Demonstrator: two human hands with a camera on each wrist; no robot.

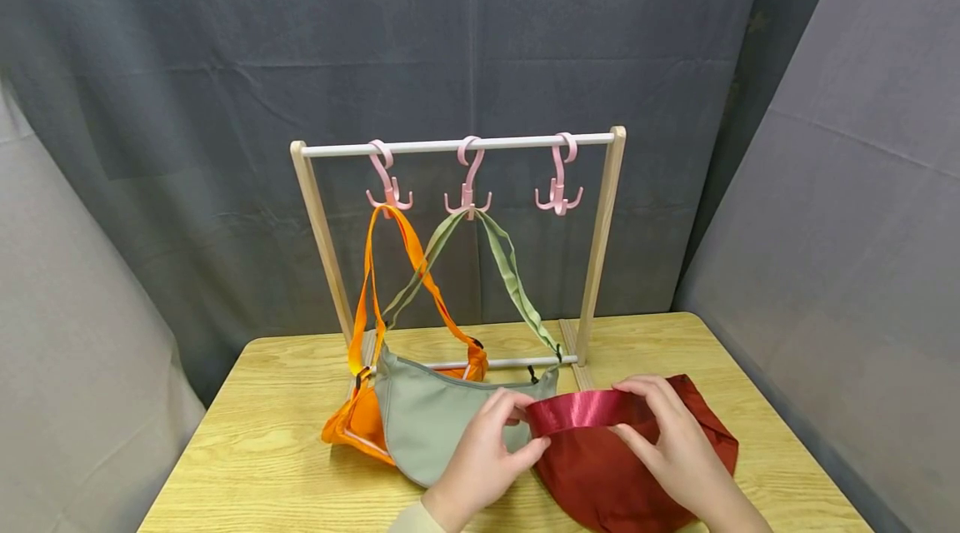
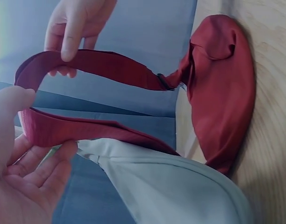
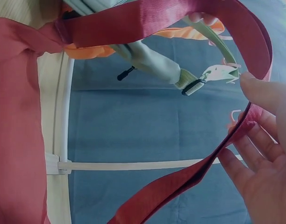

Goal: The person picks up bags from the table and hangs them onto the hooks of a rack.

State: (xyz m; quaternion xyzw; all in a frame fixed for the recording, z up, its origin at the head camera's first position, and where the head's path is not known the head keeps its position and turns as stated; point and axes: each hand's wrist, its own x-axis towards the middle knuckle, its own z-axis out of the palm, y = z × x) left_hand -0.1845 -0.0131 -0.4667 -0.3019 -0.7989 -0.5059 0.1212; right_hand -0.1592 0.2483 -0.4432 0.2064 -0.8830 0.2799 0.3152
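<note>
A dark red shoulder bag (image 1: 615,475) rests on the table, its wide shiny strap (image 1: 581,410) raised in a loop toward the rack. My left hand (image 1: 487,454) pinches the strap's left part between thumb and fingers. On the strap's other side, my right hand (image 1: 671,441) grips it the same way, as the right wrist view also shows with the strap (image 3: 180,179) between thumb and fingers. Just behind my left hand hangs a sage green bag (image 1: 442,416), its strap over the middle pink hook (image 1: 468,183). The right pink hook (image 1: 558,183) carries nothing.
An orange bag (image 1: 360,425) hangs from the left pink hook (image 1: 386,183), partly behind the green one. The rack has a white top rail (image 1: 322,151) and wooden side posts (image 1: 602,241). It stands on a wood-grain table (image 1: 247,450) before a grey curtain (image 1: 187,141).
</note>
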